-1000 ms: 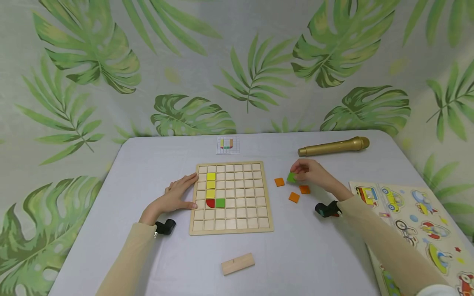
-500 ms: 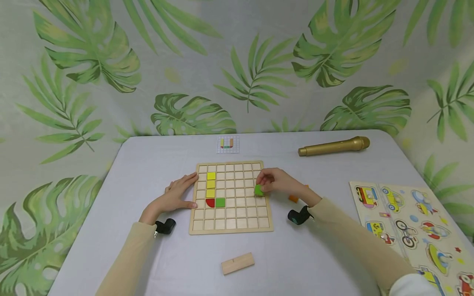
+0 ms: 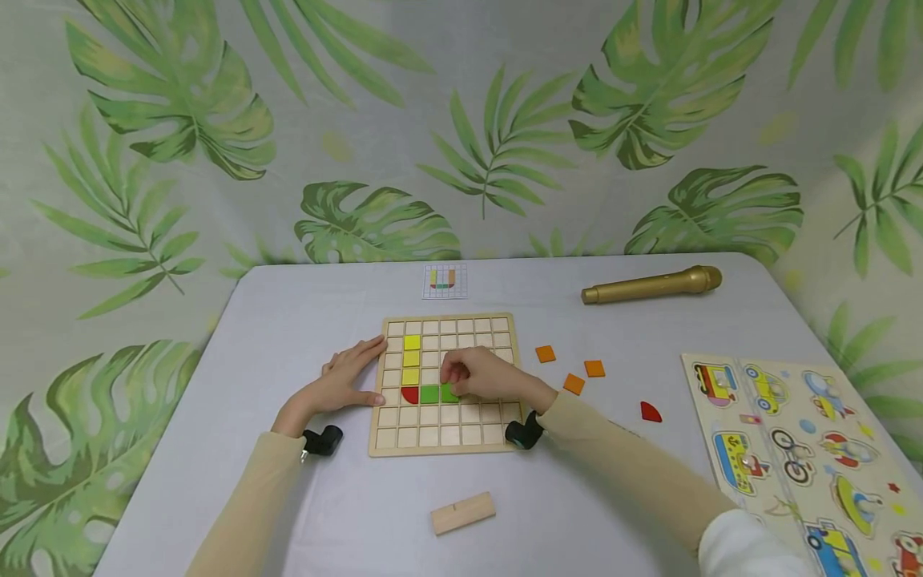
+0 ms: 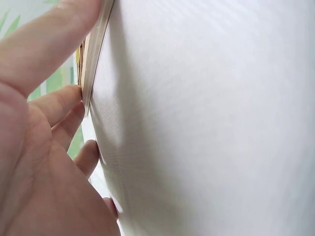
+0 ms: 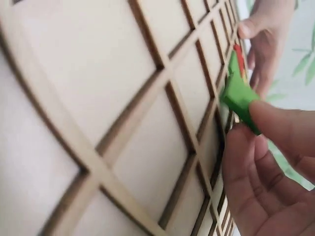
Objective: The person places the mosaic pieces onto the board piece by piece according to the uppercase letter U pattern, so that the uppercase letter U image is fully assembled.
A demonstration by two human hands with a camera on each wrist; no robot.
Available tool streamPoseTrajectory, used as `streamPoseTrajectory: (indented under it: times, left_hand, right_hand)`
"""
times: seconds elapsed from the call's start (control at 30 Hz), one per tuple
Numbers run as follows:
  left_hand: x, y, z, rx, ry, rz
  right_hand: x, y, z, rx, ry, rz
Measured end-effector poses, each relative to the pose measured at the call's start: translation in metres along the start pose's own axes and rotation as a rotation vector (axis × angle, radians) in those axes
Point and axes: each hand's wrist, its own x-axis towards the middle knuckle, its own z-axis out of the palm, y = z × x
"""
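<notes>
My right hand (image 3: 483,374) pinches a green square tile (image 5: 241,97) between thumb and fingers, low over a wooden grid board (image 3: 447,440). In the head view it is just right of another green tile (image 3: 429,393), which lies in a cell beside a red quarter-circle tile (image 3: 409,395). Several yellow tiles (image 3: 411,359) run in a column above the red one. My left hand (image 3: 337,385) rests at the board's left edge, fingers spread and thumb on the rim; the left wrist view has its fingertips (image 4: 73,93) against the board's side.
Three orange tiles (image 3: 574,385) and a red quarter-circle (image 3: 651,412) lie right of the board. A small pattern card (image 3: 444,282) and a gold microphone (image 3: 651,285) are at the back. A wooden block (image 3: 464,514) lies in front; a picture puzzle board (image 3: 815,457) stands far right.
My right hand has carried the green tile leftward from beside the orange tiles to over the board, near the first green tile. The left hand has stayed in place.
</notes>
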Motion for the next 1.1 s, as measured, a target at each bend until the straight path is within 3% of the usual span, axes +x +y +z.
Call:
streamPoseTrajectory:
  times: [0.17,0.57,0.87,1.1]
  left_hand:
    - [0.000,0.000,0.000,0.000,-0.001,-0.003]
    - [0.000,0.002,0.000,-0.013,0.001,-0.006]
    - [0.000,0.002,0.001,-0.015,0.005,-0.004]
    - [-0.001,0.001,0.000,-0.004,0.005,0.002]
  right_hand:
    - [0.002,-0.003,0.006,-0.143,0.016,-0.026]
    - [0.000,-0.012,0.008,-0.310,0.020,-0.005]
    - [-0.020,0.014,-0.015,0.011,0.056,0.005]
    - [-0.059,0.034,-0.052,0.114,0.116,0.048]
